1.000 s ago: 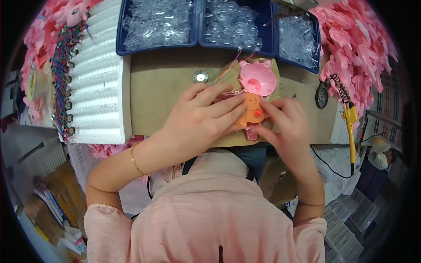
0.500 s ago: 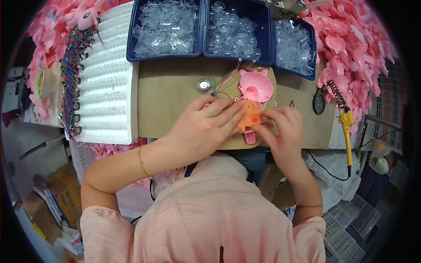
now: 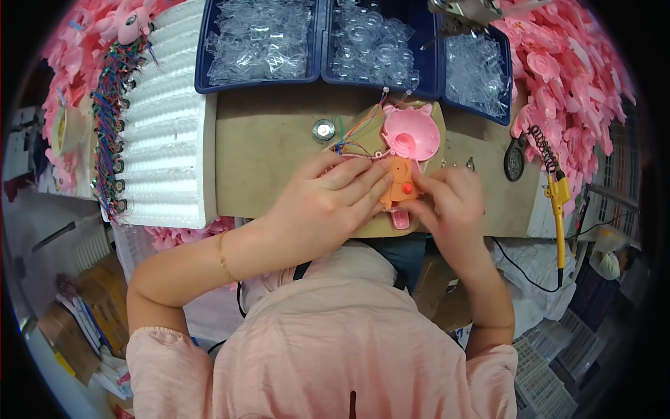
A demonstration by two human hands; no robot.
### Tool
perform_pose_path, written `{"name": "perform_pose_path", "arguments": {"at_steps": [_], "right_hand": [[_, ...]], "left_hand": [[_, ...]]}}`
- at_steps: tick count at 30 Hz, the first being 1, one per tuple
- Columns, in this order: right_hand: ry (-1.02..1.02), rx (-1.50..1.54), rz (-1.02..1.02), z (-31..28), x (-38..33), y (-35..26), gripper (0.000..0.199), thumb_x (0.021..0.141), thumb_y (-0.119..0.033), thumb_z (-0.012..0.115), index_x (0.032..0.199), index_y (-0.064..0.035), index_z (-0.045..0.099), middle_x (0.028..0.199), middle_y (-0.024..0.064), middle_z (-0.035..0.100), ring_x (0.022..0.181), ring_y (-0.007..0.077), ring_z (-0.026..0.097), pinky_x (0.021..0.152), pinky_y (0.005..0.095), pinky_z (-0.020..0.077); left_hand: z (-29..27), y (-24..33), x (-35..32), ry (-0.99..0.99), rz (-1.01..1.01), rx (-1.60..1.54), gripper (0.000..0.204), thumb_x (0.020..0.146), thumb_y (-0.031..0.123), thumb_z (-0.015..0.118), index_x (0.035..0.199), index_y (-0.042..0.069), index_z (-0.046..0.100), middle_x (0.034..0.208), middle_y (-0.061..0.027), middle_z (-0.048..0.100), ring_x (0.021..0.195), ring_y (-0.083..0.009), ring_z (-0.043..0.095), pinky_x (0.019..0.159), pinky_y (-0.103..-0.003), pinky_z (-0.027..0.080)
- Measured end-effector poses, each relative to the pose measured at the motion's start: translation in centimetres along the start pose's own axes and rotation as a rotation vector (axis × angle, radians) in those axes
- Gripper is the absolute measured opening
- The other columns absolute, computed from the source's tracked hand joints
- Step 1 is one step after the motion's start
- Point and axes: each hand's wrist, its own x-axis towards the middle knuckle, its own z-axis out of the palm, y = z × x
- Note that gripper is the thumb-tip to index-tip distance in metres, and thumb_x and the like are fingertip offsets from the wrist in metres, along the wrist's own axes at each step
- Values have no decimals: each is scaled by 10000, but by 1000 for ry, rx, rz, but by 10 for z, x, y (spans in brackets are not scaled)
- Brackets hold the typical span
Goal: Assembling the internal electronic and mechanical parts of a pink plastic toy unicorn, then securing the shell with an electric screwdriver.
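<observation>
A pink plastic toy shell [image 3: 424, 128], with a round cup-like head and small ears, lies in front of me. An orange plate [image 3: 400, 170] with a red round button [image 3: 408, 188] sits on its lower part. My left hand [image 3: 324, 202] lies over the shell's left side, fingers together and fingertips pressing at the plate's left edge. My right hand [image 3: 452, 202] pinches the plate's right edge between thumb and fingers. Coloured wires [image 3: 349, 135] run out above my left hand, near a round metal speaker [image 3: 323, 130]. My left palm hides part of the shell.
Blue bins [image 3: 321, 85] of clear plastic parts line the back. A white foam tray [image 3: 164, 140] with wired speakers [image 3: 112, 133] stands left. Heaps of pink parts [image 3: 551, 63] fill both far corners. A yellow soldering iron [image 3: 560, 209] rests at right, near a black oval object [image 3: 514, 159].
The view has shifted slightly. Both hands keep nearly the same place at the orange plate, with only small finger movements on the right.
</observation>
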Motion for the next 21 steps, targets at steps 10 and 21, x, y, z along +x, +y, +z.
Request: {"name": "perform_pose_path", "arguments": {"at_steps": [10,21], "right_hand": [[-285,818,797,-12,66,-10,331,874,-206,580,1091,41,543,692,2,535,537,51,483,472,182,380],[-258,367,17,-37,53,-15,216,838,-116,572,1013,4,613,797,92,616,682,199,582,608,287,439]], "left_hand": [[-21,-3,-3,135,-357,-251,173,755,169,661,883,56,631,924,-59,621,884,-227,566,744,-360,437],[-12,-17,16,66,-163,-211,148,727,163,602,832,60,585,787,-65,549,789,-244,553,694,-350,434]]}}
